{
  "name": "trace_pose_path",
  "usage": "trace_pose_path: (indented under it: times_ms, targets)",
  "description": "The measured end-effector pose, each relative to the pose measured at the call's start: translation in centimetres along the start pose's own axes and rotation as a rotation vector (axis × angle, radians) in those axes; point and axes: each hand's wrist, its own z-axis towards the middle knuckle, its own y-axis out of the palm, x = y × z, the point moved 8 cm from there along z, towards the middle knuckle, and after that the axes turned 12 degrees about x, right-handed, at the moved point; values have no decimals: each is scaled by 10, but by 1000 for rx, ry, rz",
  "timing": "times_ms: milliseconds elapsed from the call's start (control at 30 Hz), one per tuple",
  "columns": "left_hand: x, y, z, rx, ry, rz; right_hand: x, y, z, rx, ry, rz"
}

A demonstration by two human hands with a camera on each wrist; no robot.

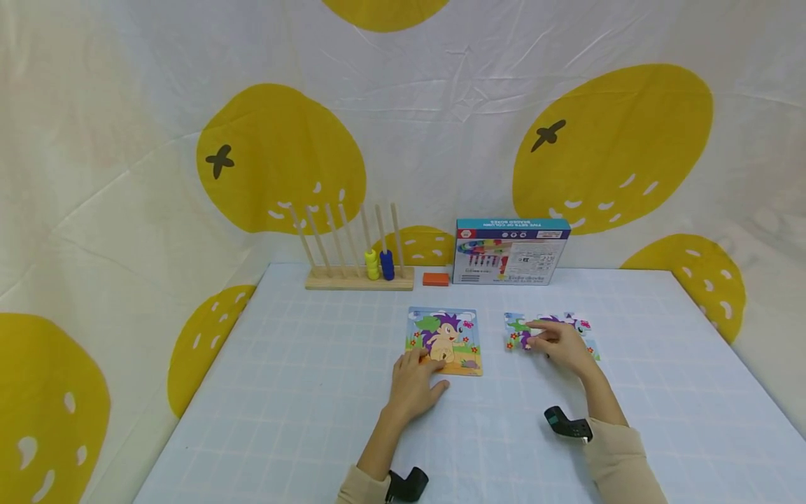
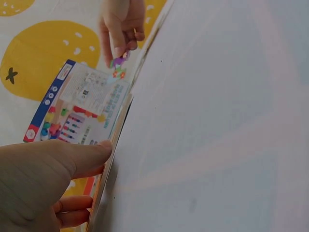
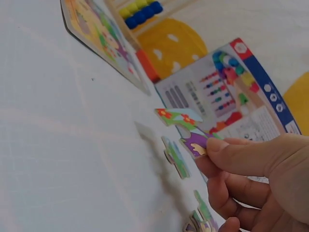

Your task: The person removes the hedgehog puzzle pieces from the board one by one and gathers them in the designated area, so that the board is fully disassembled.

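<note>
A square picture board (image 1: 471, 353) with a purple-haired hedgehog lies mid-table. My left hand (image 1: 411, 386) rests on its lower left part, fingers fairly straight; the thumb (image 2: 91, 157) lies near the board's edge in the left wrist view. My right hand (image 1: 562, 346) pinches a jigsaw piece (image 3: 195, 145) between thumb and fingers, raised off the table. Purple, green and red flowers show on it. Below and around that hand lie several other jigsaw pieces (image 3: 176, 157), partly hidden by the hand in the head view.
Behind the board stands a wooden peg rack (image 1: 359, 278) with yellow and blue beads on two pegs. An orange block (image 1: 436, 279) lies beside it, left of an upright toy box (image 1: 529, 262). A patterned curtain (image 1: 441, 126) hangs behind the table (image 1: 302, 392).
</note>
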Motion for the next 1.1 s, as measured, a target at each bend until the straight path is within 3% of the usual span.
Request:
trace_pose_path:
  times_ms: [267, 467, 700, 1100]
  targets:
    - [0, -1, 0, 1, -3, -9, 1, 4, -1, 6, -46, -90]
    - [0, -1, 0, -12, -7, -9, 0, 12, -3, -53, -58, -206]
    - [1, 0, 0, -18, -13, -16, -9, 14, -6, -60, -149, -323]
    - [0, 1, 0, -17, -13, -4, -9, 19, -9, -107, -127, -395]
